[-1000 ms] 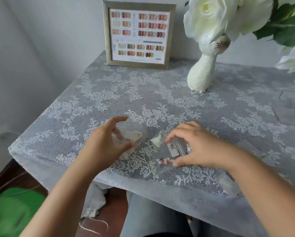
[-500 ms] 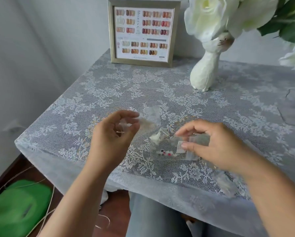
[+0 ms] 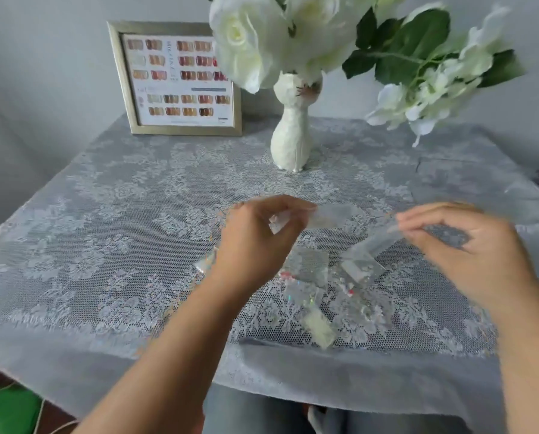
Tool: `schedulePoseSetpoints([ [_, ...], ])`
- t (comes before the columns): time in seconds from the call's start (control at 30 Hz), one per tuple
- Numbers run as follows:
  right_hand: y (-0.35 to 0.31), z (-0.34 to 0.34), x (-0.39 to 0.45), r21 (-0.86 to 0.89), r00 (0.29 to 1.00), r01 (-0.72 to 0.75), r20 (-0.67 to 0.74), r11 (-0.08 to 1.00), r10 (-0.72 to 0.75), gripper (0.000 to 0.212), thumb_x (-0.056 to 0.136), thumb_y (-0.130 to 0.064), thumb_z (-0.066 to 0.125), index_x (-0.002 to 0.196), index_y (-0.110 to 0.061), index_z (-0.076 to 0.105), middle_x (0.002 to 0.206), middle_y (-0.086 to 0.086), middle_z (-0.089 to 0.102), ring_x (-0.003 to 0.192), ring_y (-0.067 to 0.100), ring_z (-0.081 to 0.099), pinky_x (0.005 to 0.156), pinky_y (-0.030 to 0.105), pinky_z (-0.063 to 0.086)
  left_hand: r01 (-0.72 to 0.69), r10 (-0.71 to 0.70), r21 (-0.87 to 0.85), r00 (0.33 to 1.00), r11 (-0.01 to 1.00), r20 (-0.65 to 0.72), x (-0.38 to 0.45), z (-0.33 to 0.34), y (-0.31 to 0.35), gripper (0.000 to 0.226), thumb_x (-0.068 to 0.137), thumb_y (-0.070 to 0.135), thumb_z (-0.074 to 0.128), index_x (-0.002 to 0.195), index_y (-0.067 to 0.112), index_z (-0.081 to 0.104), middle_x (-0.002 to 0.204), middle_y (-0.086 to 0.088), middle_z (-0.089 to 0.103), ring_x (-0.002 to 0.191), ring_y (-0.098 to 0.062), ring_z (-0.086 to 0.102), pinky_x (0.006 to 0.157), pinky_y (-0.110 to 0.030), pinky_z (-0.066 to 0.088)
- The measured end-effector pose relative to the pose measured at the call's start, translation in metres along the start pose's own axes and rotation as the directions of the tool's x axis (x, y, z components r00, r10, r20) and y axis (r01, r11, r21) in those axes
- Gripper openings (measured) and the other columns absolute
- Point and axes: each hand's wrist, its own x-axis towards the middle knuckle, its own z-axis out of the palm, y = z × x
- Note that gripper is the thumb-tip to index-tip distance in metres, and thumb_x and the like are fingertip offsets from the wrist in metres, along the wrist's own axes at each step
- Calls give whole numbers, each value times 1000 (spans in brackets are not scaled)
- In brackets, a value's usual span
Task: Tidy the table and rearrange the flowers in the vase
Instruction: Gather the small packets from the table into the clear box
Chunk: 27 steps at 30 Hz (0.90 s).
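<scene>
While both hands hover over the near half of the table [image 3: 74, 277], we see each one pinching a clear plastic packet. Head view only, so all from above & behind the arms.

Our left hand [image 3: 255, 242] is raised, fingers curled, thumb & forefinger closed on a small clear packet [image 3: 330, 214] that sticks out to the right of the fingertips. Blurred, so contents can't be told.

Our right hand [image 3: 468, 245] is also raised, fingers bent, tips nipping the top edge of a second clear packet [image 3: 365, 261], which hangs down-left w/ its lower end at or near the cloth; touching or not, we can't tell.

Between & below the hands, more clear packets [image 3: 309, 270] lie loose on the lace cloth, overlapping, some w/ tiny red and glittery bits inside. One pale packet [image 3: 320, 327] lies close to the front edge. Another bit peeks out left of the left wrist.

Further back, approx. centre, stands the white vase [image 3: 290, 142], upright, narrow neck. White flowers [image 3: 249, 42] fill its mouth; a leafy spray [image 3: 418, 57] w/ smaller white blooms leans out to the right, drooping over the table's far right part.

Left of the vase, at the back edge by the wall, a framed colour chart [image 3: 174, 79] stands upright. Something green [image 3: 5, 408] sits on the floor, bottom left.
</scene>
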Motion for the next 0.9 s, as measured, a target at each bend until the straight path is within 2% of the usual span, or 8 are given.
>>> schedulePoseSetpoints([
  [0.07,12,-19,-7,-44,998,-22,-63,999,19,15,75,-27,70,86,-37,70,102,-16,69,108,13,60,101,29,41,-45,44,13,998,999,45,8,24,13,14,86,26,70,94,36,76,90,20,75,83,2,68,88,-32,53],
  [0.23,45,-64,-19,-160,977,-66,-210,985,31,19,78,-24,70,86,-41,69,109,-11,65,109,19,56,99,25,37,-134,131,-2,969,991,210,31,83,42,16,90,36,64,103,42,73,110,19,71,38,-12,52,41,-23,47],
  [0.37,76,-97,-19,-219,956,-86,-293,972,19,15,80,-19,71,90,-30,73,113,-8,60,104,18,53,97,19,36,-210,198,6,928,978,316,60,125,62,22,95,36,58,114,41,69,112,15,69,82,5,63,67,-11,47],
  [0.47,103,-119,-8,-241,936,-96,-353,966,5,15,82,-23,70,95,-31,72,109,-13,58,102,16,54,96,27,40,-215,203,-1,925,977,322,84,155,74,25,97,36,54,118,41,66,120,10,65,103,-3,61,84,-16,47],
  [0.63,149,-133,10,-125,865,-176,-494,976,93,19,85,-18,68,98,-32,71,92,-20,58,98,13,58,88,25,44,-275,233,133,936,952,264,116,195,85,22,95,40,57,113,45,68,118,15,69,99,-10,66,95,-38,47],
  [0.73,169,-131,15,-32,815,-215,-556,976,162,21,86,-15,66,97,-31,72,90,-21,60,95,8,57,85,20,44,-242,194,214,955,946,223,131,214,85,22,94,45,56,113,48,66,116,19,69,100,-10,66,109,-45,32],
  [0.83,179,-129,24,-79,848,-220,-509,972,150,20,85,-11,67,97,-25,74,89,-14,65,90,-11,53,81,5,38,-219,145,324,961,920,236,138,230,81,25,94,44,53,117,49,61,102,18,72,97,-12,64,108,-42,22],
  [0.9,184,-128,28,-158,894,-198,-433,967,112,19,85,-10,66,96,-23,75,87,-9,67,83,-10,49,84,21,44,-225,134,362,956,904,260,140,239,77,27,95,39,51,121,48,56,97,19,72,96,-12,63,107,-45,23],
])
